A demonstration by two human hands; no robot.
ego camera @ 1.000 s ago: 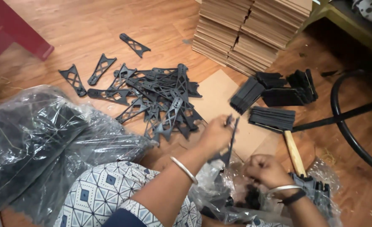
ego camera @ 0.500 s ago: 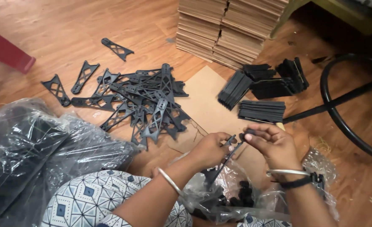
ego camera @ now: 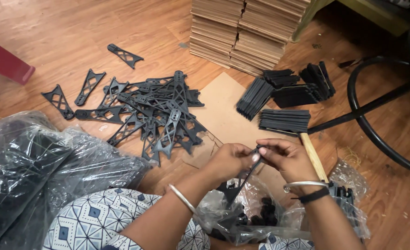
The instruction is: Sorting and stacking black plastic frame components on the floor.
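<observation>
Black plastic bracket [ego camera: 243,178] pinched at its upper tip by left hand [ego camera: 229,159] and right hand [ego camera: 286,157]; long axis runs down-left from both grips.

black plastic bracket [ego camera: 242,178], tilted, top end pinched

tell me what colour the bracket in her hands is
Black, seen in the head view: the bracket held by left hand and right hand.

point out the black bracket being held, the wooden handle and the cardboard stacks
black bracket [ego camera: 240,184], head view, on its mid strut
wooden handle [ego camera: 314,157], head view, mid shaft
cardboard stacks [ego camera: 242,28], head view, on the stacked edges
</observation>
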